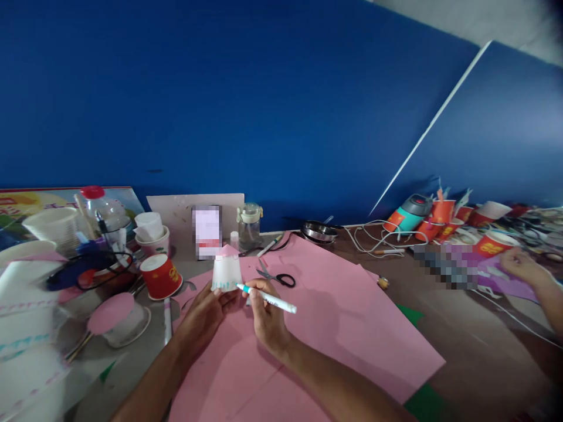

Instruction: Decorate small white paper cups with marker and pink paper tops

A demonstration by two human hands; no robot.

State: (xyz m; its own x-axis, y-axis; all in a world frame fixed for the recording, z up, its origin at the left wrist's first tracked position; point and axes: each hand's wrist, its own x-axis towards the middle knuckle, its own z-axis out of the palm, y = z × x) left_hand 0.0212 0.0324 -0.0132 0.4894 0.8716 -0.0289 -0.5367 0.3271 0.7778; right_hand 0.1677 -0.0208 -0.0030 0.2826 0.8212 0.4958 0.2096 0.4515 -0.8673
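A white paper cup (226, 272) is upside down with a small pink cone on top and teal marks along its lower rim. My left hand (206, 312) holds the cup near its base, fingers closed round the lower edge. My right hand (266, 316) grips a white marker (277, 301), its teal tip at the cup's lower right side. Both hands are above large pink paper sheets (352, 319). Black-handled scissors (285, 280) lie on the paper just beyond my right hand.
A red cup (159, 275), a pink-topped cup (115, 319) and a plastic bottle (103, 211) stand left. A glass jar (250, 225) and propped phone (206, 231) are behind. Right are a metal bowl (319, 232), white cables, a teal bottle (407, 214), and another person's hand (523, 266).
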